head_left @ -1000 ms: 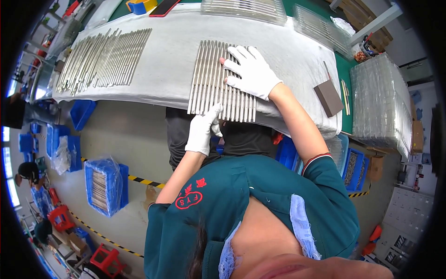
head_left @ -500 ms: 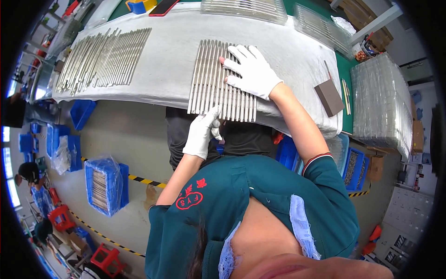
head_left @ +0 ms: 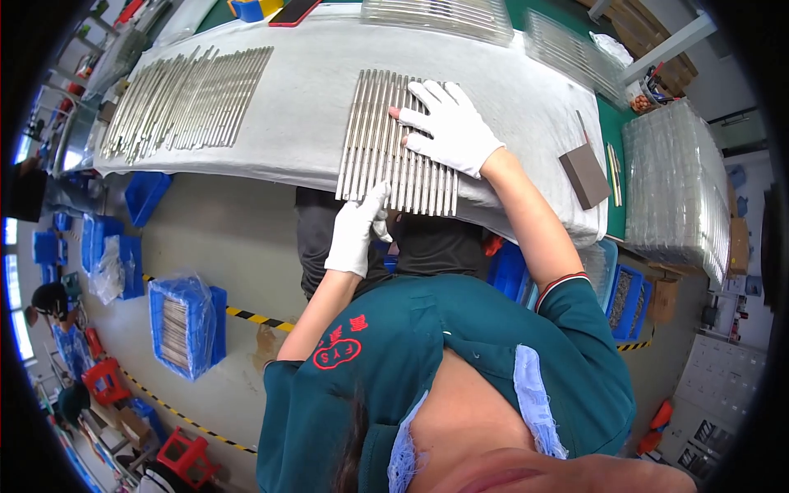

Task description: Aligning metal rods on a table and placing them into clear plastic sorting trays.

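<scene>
A row of slim, shiny metal rods (head_left: 370, 140) lies side by side on the white cloth, their near ends reaching over the table's front edge. My right hand (head_left: 452, 131), in a white glove with some bare fingertips, rests flat across the right part of the row, fingers spread. At the near ends, my left hand (head_left: 355, 234), also gloved in white, has its fingers bent and pinched at the end of one rod. Its lower fingers curl below the rod ends and are partly hidden. A second, more uneven batch of metal rods (head_left: 185, 103) is spread at the left.
Clear plastic trays (head_left: 440, 18) stand at the back, with a tall stack of them (head_left: 674, 189) at the right. A brown block (head_left: 585, 177) lies near the right edge. A phone (head_left: 293, 11) is at the back. Blue bins (head_left: 215, 324) stand on the floor.
The view has shifted slightly, so the table things appear a little further right. Both hands keep nearly the same place on the rods.
</scene>
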{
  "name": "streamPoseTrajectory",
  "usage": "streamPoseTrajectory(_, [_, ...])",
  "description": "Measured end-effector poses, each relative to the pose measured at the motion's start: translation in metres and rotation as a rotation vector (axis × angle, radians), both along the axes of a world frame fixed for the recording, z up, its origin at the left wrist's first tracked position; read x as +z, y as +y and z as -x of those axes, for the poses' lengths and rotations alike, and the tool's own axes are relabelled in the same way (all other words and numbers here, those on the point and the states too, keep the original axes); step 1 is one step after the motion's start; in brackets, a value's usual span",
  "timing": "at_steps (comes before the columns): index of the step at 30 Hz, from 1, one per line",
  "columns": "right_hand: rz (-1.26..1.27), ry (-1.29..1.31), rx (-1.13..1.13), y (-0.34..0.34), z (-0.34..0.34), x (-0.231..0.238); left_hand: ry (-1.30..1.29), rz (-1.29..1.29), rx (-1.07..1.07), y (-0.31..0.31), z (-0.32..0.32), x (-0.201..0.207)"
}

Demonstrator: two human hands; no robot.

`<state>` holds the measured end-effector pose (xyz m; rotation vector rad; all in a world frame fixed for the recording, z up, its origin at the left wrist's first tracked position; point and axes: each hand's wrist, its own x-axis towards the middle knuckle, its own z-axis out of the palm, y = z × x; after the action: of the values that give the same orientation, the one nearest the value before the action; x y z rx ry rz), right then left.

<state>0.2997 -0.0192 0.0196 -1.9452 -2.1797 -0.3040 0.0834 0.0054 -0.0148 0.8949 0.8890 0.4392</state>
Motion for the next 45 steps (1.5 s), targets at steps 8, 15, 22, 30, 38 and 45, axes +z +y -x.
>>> streamPoseTrajectory(8, [-0.122, -0.037, 0.027, 0.001, -0.002, -0.006, -0.063, 0.085, 0.047, 0.000, 0.001, 0.005])
streamPoseTrajectory(15, [-0.120, -0.046, 0.031, 0.002, -0.002, -0.003, -0.027, 0.006, 0.049, 0.005, 0.003, 0.001])
streamPoseTrajectory(22, [-0.021, 0.062, -0.013, 0.012, 0.003, 0.011, -0.016, 0.029, 0.100, 0.011, 0.004, 0.006])
streamPoseTrajectory(30, [0.046, 0.018, 0.191, 0.063, 0.027, 0.012, -0.048, -0.010, 0.059, 0.007, 0.005, 0.007])
streamPoseTrajectory(38, [-0.100, -0.097, 0.255, 0.074, 0.025, -0.009, 0.036, 0.023, 0.039, 0.008, 0.011, 0.006])
streamPoseTrajectory(45, [0.039, -0.035, 0.216, 0.072, 0.026, -0.003, 0.035, 0.043, 0.053, 0.005, 0.013, 0.009])
